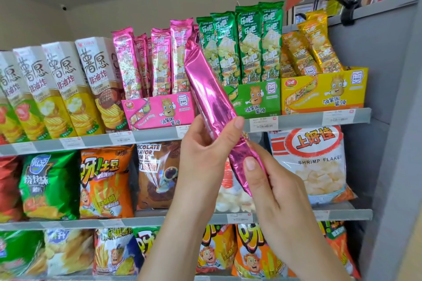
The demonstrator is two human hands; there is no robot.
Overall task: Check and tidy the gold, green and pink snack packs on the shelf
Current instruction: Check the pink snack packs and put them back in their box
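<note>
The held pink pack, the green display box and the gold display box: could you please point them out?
held pink pack [210, 96]: head view, middle of its shiny foil side.
green display box [255, 96]: head view, front panel, on the mascot.
gold display box [336, 89]: head view, front panel, on the mascot.

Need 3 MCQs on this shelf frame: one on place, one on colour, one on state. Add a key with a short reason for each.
1. The green display box sits:
A) between the pink box and the gold box
B) right of the gold box
C) left of the pink box

2. The held pack is:
A) gold
B) green
C) pink

3. The held pack is gripped by:
A) left hand and right hand
B) left hand only
C) neither hand

Key:
1 A, the pink box is at its left and the gold box at its right.
2 C, it is shiny pink foil.
3 A, both thumbs press on its lower part.
</note>
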